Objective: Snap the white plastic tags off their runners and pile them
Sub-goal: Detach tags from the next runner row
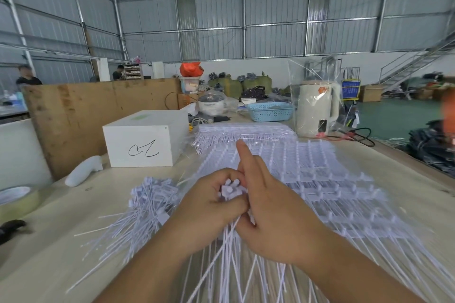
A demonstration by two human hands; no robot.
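Note:
My left hand (209, 206) grips a bundle of white plastic tags (230, 190) by their heads, with the long tails fanning down toward me. My right hand (268, 206) presses against the same bundle from the right; its thumb pinches the tails at the bottom and its index finger points up and away. To the left on the table lies a pile of loose tags (147, 204). Under and beyond my hands lie stacked sheets of tags on their runners (332, 179), blurred.
A white box (145, 140) with a black scribble stands at the back left, a white handheld object (85, 171) beside it. A tape roll (17, 200) sits at the left edge. A blue basket (269, 112) and a bagged cream kettle (316, 108) stand behind.

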